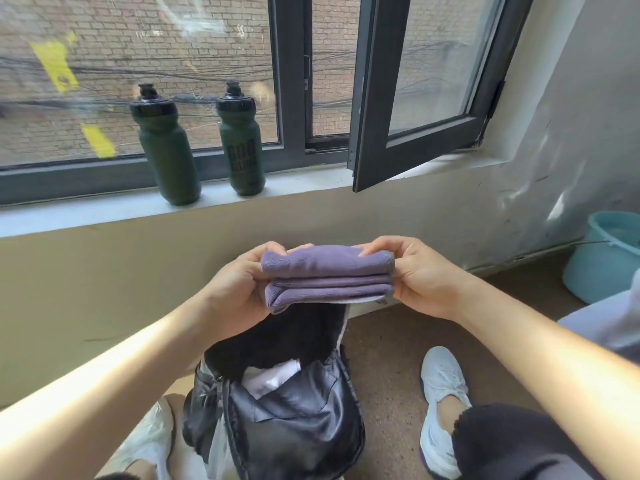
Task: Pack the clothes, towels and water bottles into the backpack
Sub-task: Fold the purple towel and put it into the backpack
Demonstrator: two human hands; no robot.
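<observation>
A folded purple towel (327, 273) hangs in the air above the open black backpack (291, 420). My left hand (239, 285) grips its left end and my right hand (420, 271) pinches its right end. The backpack stands on the floor between my feet, its mouth open, with a white cloth (273, 377) showing inside. Two dark green water bottles stand upright on the window sill, one to the left (166, 150) and one to the right (240, 143).
The window sill (104, 209) runs along the wall ahead. An opened window sash (426, 98) juts inward at the upper right. A light blue bucket (602, 258) stands on the floor at the right. My white shoes (441, 410) flank the backpack.
</observation>
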